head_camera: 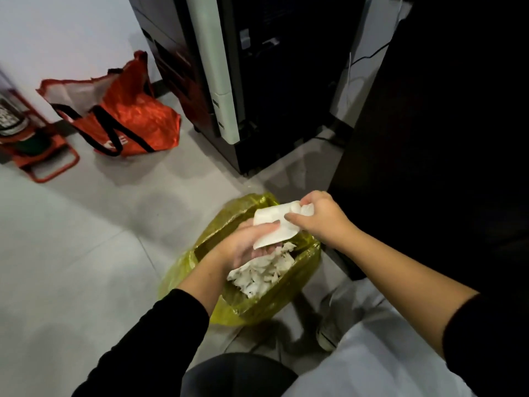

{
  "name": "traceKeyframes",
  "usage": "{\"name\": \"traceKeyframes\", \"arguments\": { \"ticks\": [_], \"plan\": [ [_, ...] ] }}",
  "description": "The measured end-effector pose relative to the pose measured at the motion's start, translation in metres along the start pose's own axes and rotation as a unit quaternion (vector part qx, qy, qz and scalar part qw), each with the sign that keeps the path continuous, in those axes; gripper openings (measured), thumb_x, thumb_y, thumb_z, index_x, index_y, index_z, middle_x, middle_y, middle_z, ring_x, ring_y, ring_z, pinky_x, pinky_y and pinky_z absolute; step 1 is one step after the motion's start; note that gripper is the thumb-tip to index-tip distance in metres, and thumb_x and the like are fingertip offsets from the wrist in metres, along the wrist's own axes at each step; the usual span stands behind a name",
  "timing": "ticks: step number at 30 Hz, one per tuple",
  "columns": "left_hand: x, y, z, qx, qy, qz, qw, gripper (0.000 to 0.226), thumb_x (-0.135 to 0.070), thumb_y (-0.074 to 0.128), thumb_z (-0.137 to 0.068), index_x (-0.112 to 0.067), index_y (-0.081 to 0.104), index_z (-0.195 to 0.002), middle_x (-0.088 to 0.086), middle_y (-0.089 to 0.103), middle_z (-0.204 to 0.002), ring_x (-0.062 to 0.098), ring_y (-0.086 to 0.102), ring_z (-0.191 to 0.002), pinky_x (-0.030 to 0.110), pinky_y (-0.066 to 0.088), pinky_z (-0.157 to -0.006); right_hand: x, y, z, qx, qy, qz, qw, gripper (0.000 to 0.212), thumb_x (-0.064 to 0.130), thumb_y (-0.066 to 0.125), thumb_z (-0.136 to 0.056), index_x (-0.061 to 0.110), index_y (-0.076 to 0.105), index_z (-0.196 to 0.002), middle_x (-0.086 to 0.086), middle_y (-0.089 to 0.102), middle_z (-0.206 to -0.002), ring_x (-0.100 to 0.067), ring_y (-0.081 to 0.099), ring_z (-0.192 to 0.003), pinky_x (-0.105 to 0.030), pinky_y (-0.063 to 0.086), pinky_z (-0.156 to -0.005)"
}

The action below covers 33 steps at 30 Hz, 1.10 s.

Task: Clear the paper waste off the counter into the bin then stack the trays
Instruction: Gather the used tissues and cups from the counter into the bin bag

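Observation:
A bin lined with a yellow bag (307, 265) stands on the floor below me. Shredded white paper scraps (263, 275) lie inside it. Over the bin's mouth I hold a white paper sheet (274, 224). My left hand (246, 247) is palm up under the sheet, thumb pressing on it. My right hand (317, 214) pinches the sheet's crumpled far end. No counter and no trays are in view.
A dark cabinet (429, 138) rises at the right, close beside the bin. A black machine with a white panel (229, 81) stands behind. An orange tote bag (126, 116) and an orange metal stand (43, 156) sit on the grey tiled floor at the left.

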<state>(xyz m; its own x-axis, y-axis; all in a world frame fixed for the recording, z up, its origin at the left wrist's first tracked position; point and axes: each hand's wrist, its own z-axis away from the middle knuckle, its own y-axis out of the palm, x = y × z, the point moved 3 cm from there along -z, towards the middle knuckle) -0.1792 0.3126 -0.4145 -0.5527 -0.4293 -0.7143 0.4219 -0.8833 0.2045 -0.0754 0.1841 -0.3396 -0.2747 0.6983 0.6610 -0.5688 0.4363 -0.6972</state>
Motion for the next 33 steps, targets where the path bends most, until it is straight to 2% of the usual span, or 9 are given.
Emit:
{"name": "traceKeyframes", "arguments": {
  "ticks": [2, 5, 10, 13, 16, 19, 22, 28, 33],
  "plan": [
    [0.005, -0.02, -0.008, -0.087, 0.011, 0.025, 0.996, 0.047, -0.01, 0.069, -0.081, -0.007, 0.051, -0.125, 0.013, 0.065, -0.106, 0.021, 0.066, -0.083, 0.028, 0.055, -0.055, -0.004, 0.017, -0.007, 0.014, 0.02, -0.009, 1.0, 0.042, 0.032, 0.058, -0.09, 0.007, 0.048, -0.122, -0.007, 0.038, -0.128, -0.022, 0.049, -0.109, -0.024, 0.036, -0.086],
    [0.02, -0.055, -0.018, -0.185, 0.011, -0.012, 0.983, 0.047, -0.004, 0.069, -0.08, 0.0, 0.052, -0.123, 0.017, 0.064, -0.107, 0.028, 0.064, -0.086, 0.036, 0.054, -0.065, -0.022, 0.031, -0.018, 0.02, 0.08, -0.013, 0.997, 0.036, 0.014, 0.049, -0.093, 0.006, 0.047, -0.128, -0.011, 0.038, -0.136, -0.027, 0.049, -0.116, -0.025, 0.039, -0.09],
    [0.053, -0.088, -0.024, -0.221, -0.055, -0.111, 0.967, 0.063, -0.036, 0.07, -0.079, -0.006, 0.043, -0.127, 0.017, 0.058, -0.12, 0.031, 0.061, -0.097, 0.041, 0.053, -0.084, -0.045, 0.047, -0.022, 0.038, 0.147, 0.01, 0.988, 0.051, 0.002, 0.05, -0.086, 0.013, 0.041, -0.136, -0.013, 0.046, -0.136, -0.032, 0.046, -0.124, -0.038, 0.043, -0.101],
    [0.053, -0.09, -0.018, -0.244, -0.04, -0.168, 0.954, 0.056, -0.033, 0.064, -0.083, -0.006, 0.044, -0.127, 0.012, 0.058, -0.12, 0.027, 0.06, -0.094, 0.036, 0.053, -0.077, -0.044, 0.055, -0.022, 0.045, 0.156, -0.021, 0.986, 0.056, 0.021, 0.062, -0.087, 0.011, 0.037, -0.136, -0.014, 0.045, -0.138, -0.032, 0.048, -0.122, -0.041, 0.043, -0.101],
    [0.049, -0.085, -0.01, -0.252, -0.039, -0.22, 0.942, 0.05, -0.027, 0.058, -0.091, -0.005, 0.039, -0.133, 0.012, 0.053, -0.125, 0.022, 0.055, -0.088, 0.03, 0.043, -0.072, -0.036, 0.063, -0.019, 0.104, 0.164, -0.118, 0.974, 0.089, 0.046, 0.063, -0.083, 0.02, 0.008, -0.149, -0.009, 0.028, -0.152, -0.032, 0.038, -0.133, -0.045, 0.037, -0.107],
    [0.041, -0.083, -0.004, -0.25, -0.01, -0.231, 0.94, 0.047, -0.022, 0.054, -0.093, -0.002, 0.041, -0.133, 0.011, 0.056, -0.115, 0.01, 0.053, -0.066, 0.026, 0.042, -0.066, -0.034, 0.061, -0.021, 0.075, 0.166, -0.117, 0.976, 0.077, 0.044, 0.054, -0.09, 0.019, 0.011, -0.149, -0.012, 0.032, -0.15, -0.033, 0.041, -0.131, -0.047, 0.039, -0.106],
    [0.032, -0.076, 0.001, -0.243, 0.015, -0.253, 0.937, 0.041, -0.021, 0.053, -0.091, 0.005, 0.049, -0.122, 0.009, 0.06, -0.088, 0.01, 0.047, -0.059, 0.023, 0.038, -0.054, -0.032, 0.044, -0.018, 0.041, 0.133, -0.066, 0.988, 0.053, 0.032, 0.051, -0.095, 0.01, 0.034, -0.139, -0.013, 0.048, -0.137, -0.03, 0.049, -0.123, -0.039, 0.042, -0.101],
    [-0.018, -0.039, 0.027, -0.239, 0.113, -0.269, 0.926, 0.036, -0.015, 0.053, -0.094, -0.007, 0.049, -0.129, 0.012, 0.056, -0.125, 0.016, 0.055, -0.094, 0.025, 0.043, -0.078, 0.002, -0.005, 0.005, 0.009, -0.019, -0.016, 1.0, 0.045, 0.023, 0.052, -0.094, 0.008, 0.044, -0.135, -0.012, 0.046, -0.138, -0.026, 0.045, -0.126, -0.033, 0.037, -0.105],
    [-0.087, 0.017, 0.071, -0.234, 0.281, -0.315, 0.876, 0.03, -0.013, 0.05, -0.095, -0.009, 0.054, -0.124, 0.002, 0.058, -0.112, 0.012, 0.053, -0.101, 0.022, 0.039, -0.087, 0.042, -0.069, 0.041, -0.071, -0.175, 0.054, 0.98, 0.042, 0.019, 0.05, -0.094, 0.01, 0.045, -0.135, -0.009, 0.045, -0.134, -0.024, 0.044, -0.124, -0.032, 0.037, -0.104]
  ]
}}
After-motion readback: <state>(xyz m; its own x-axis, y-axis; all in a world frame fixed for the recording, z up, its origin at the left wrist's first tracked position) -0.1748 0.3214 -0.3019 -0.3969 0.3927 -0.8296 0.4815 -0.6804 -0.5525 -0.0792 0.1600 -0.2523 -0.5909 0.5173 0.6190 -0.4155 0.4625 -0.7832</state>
